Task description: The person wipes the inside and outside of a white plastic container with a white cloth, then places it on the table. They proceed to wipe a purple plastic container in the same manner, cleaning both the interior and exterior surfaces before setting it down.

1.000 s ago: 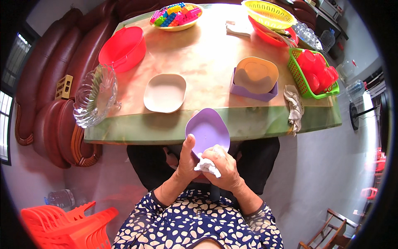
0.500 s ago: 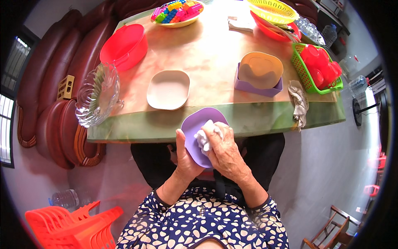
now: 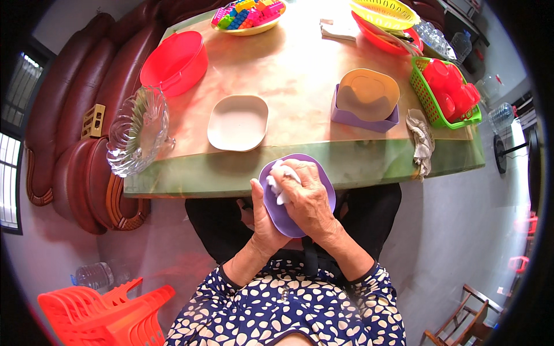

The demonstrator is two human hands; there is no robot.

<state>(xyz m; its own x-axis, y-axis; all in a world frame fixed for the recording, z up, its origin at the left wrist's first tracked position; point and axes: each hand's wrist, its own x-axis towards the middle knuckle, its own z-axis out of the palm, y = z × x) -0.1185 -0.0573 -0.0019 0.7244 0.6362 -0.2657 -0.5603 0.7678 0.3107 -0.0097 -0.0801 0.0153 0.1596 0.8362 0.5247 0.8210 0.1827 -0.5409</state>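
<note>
Over my lap, just off the table's near edge, my left hand (image 3: 265,226) grips a purple plastic bowl (image 3: 324,183) from its left side and underneath, the thumb along the rim. Inside the bowl my right hand (image 3: 309,199) is closed around a crumpled white cloth (image 3: 276,183), pressing it to the upper left of the inner surface. A shallow white bowl (image 3: 238,124) rests on the table ahead, a little to the left. To the right, a yellow-orange bowl (image 3: 368,95) leans inside a purple box-shaped container (image 3: 363,121).
On the table (image 3: 288,75) stand a red basin (image 3: 176,63), a clear glass dish (image 3: 138,132), a bowl of colourful toy bricks (image 3: 248,16), a green basket (image 3: 430,95) with red cups, a striped cloth (image 3: 420,141) and a yellow colander (image 3: 385,12). Red plastic chairs (image 3: 107,314) stand lower left.
My right hand has moved the white cloth toward the upper left inside the purple bowl. The bowl has turned and shifted slightly right. The table's things appear slightly shifted right.
</note>
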